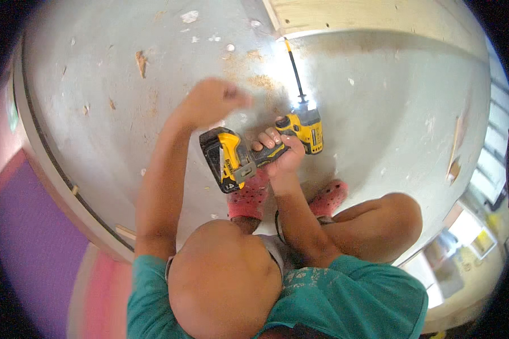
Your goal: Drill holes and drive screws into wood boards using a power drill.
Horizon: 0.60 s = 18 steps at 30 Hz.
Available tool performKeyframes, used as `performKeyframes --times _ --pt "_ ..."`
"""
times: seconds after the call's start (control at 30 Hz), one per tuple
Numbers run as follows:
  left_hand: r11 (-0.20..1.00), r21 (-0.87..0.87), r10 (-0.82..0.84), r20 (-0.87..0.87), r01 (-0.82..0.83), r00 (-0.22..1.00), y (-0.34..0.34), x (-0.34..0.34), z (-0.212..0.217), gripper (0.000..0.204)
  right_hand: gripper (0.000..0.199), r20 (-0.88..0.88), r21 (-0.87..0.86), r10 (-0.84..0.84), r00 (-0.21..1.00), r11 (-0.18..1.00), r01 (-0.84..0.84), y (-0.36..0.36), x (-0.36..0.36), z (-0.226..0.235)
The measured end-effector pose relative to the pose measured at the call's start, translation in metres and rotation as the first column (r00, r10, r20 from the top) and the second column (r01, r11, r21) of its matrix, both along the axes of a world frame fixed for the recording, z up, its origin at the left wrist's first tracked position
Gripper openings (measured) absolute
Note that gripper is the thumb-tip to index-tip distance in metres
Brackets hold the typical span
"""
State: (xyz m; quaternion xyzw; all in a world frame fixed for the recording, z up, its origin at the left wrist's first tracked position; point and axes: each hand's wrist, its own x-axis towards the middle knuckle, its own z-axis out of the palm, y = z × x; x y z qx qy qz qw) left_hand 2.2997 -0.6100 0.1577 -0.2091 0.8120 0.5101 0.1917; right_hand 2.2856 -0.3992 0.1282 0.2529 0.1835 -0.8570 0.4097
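Note:
A yellow and black cordless impact driver is in my right hand, whose fingers wrap round its grip. Its battery end points left, and its work light glows. A long black bit with a yellow end reaches away from me, its tip close to the near edge of a pale wooden panel; whether it touches, I cannot tell. My left hand is raised above the floor, left of the bit. It is blurred, with the fingers curled in; anything inside them is hidden.
My feet in red clogs and my bent knees are just below the driver. Wood chips and pale flecks lie scattered over the grey floor. At the left runs a raised edge beside a purple surface.

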Motion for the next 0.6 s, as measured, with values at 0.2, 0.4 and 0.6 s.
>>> performKeyframes --times 0.2,0.4,0.6 --pt "0.658 0.67 0.582 -0.16 -0.345 0.797 0.0 -0.096 -0.05 0.035 0.035 -0.08 0.004 0.035 0.996 0.999 -0.035 0.015 -0.003 -0.007" --pt "0.212 0.915 0.641 0.135 -0.343 0.756 -0.006 -0.107 -0.087 0.017 0.031 -0.032 0.366 0.069 0.997 0.929 -0.053 0.011 -0.002 -0.004" --pt "0.373 0.863 0.643 0.024 -0.341 0.765 0.001 -0.108 -0.088 0.021 0.029 -0.073 0.529 0.007 0.997 0.848 0.032 0.001 -0.005 0.006"
